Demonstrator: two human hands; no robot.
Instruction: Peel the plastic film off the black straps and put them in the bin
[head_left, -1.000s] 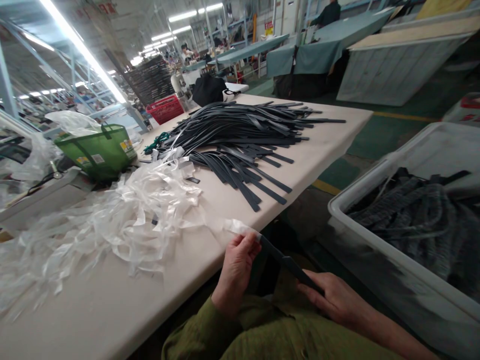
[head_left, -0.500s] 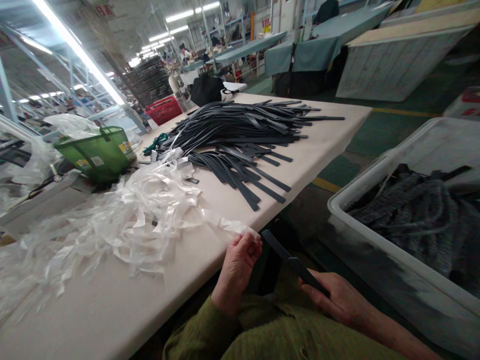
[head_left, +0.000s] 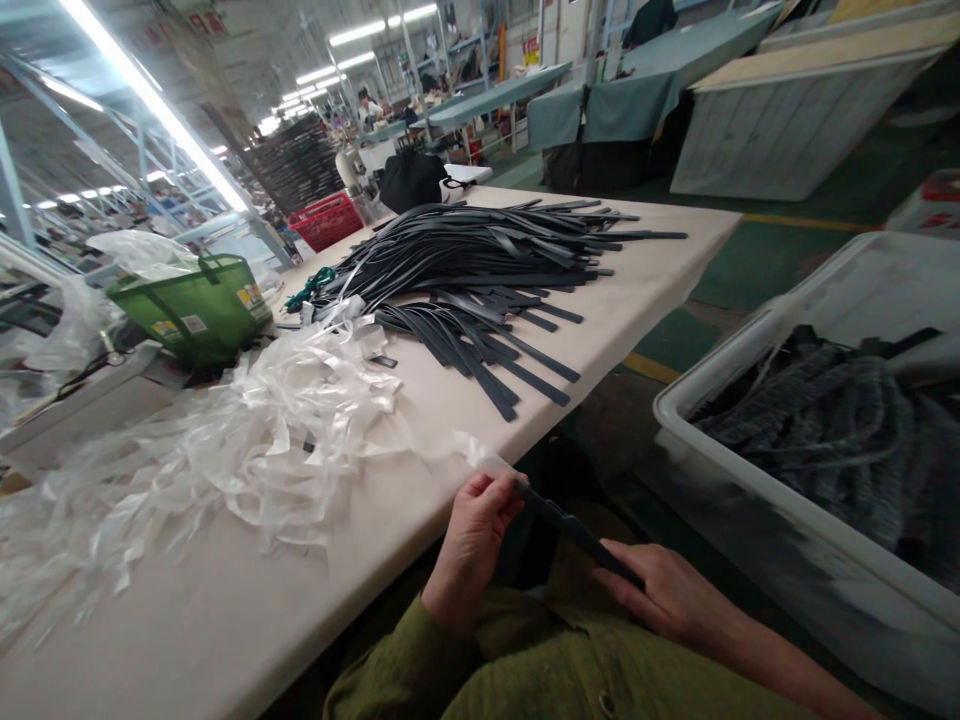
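Note:
Past the table's front edge, my left hand [head_left: 484, 520] pinches a translucent white strip of backing film [head_left: 484, 452], whose tail trails onto the table. The end of a dark grey strap [head_left: 559, 518] meets the same fingertips. Lower right, my right hand [head_left: 656, 585] is closed around that strap, where two layers seem to overlap. A big bundle of similar dark straps [head_left: 480, 245] lies across the table [head_left: 420, 480]. Left of it spreads a loose heap of white film strips [head_left: 300, 420].
To my right stands a large white bin [head_left: 750, 470] holding dark, fuzzy-looking strips [head_left: 840, 430]. A green bag [head_left: 199, 310] and a red basket [head_left: 326, 222] sit on the left and far sides. Another bin [head_left: 795, 140] stands behind, near covered tables [head_left: 660, 80].
The strap in my right hand has come up and left, so its end now touches my left fingertips. Before, a small gap lay between them.

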